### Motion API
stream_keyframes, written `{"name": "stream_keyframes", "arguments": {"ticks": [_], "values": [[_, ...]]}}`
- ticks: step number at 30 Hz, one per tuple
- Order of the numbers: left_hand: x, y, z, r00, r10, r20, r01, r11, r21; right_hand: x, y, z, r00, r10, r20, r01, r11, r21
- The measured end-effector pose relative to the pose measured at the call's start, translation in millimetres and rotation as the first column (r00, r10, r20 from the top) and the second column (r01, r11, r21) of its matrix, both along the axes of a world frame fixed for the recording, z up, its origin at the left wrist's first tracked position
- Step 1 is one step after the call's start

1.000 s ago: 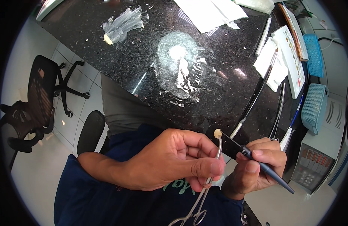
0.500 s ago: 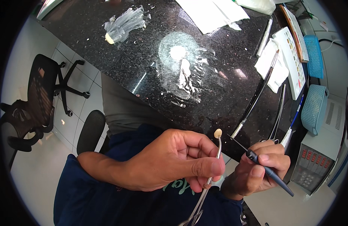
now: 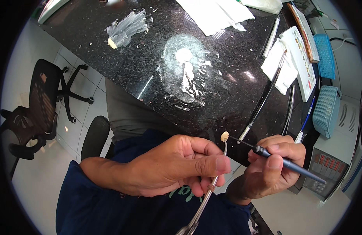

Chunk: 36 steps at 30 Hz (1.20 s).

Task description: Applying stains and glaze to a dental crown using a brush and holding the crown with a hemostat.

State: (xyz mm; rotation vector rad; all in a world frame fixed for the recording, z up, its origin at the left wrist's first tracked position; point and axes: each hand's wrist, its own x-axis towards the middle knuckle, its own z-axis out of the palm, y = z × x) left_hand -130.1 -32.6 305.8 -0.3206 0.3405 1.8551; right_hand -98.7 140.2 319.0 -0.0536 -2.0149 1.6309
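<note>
My left hand (image 3: 175, 166) is closed round a pair of curved metal forceps (image 3: 200, 207), whose handles run down toward my body. At their bent tip sits a small cream-coloured piece like a dental crown (image 3: 225, 136), over the near edge of the worktop. My right hand (image 3: 273, 172) pinches a thin brush with a dark blue handle (image 3: 292, 166). Its fine dark tip reaches left to the crown's side; whether it touches cannot be made out.
On the speckled black worktop (image 3: 126, 70) are white smears of paste (image 3: 189, 76) and a smeared clear wrap (image 3: 128, 29). A long brush (image 3: 267, 94) rests on a folded tissue (image 3: 284, 74) beside a palette (image 3: 300, 62). Blue baskets (image 3: 325, 107) stand at right, an office chair (image 3: 44, 90) at left.
My right hand has brought the brush tip up and left to the crown, its handle now lying flatter. The forceps have shifted slightly left. My view has also moved a little.
</note>
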Motion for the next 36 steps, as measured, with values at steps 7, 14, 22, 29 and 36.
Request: {"name": "stream_keyframes", "arguments": {"ticks": [7,14,22,29,36], "values": [[-1.1,0.2,-0.8,1.0,-0.005,0.003,0.005,1.0,0.006,-0.9,-0.9,-3.1,1.0,0.0,0.019,-0.002,0.995,0.104],[-1.5,0.6,0.1,1.0,-0.009,-0.004,0.009,1.0,0.0,1.3,1.2,-1.3,1.0,-0.018,0.022,0.018,1.0,-0.004],[-0.4,-0.1,0.0,1.0,-0.005,-0.006,0.005,1.0,-0.003,2.7,1.9,-2.8,1.0,0.005,0.014,-0.005,1.0,-0.001],[0.0,0.5,0.5,1.0,0.004,-0.012,-0.004,1.0,-0.003,0.7,1.8,-4.3,0.999,0.039,-0.01,-0.038,0.994,0.107],[0.1,1.8,0.5,1.0,-0.002,-0.012,0.001,1.0,-0.022,2.4,4.1,-2.8,1.0,-0.016,0.008,0.016,0.999,0.033]]}}
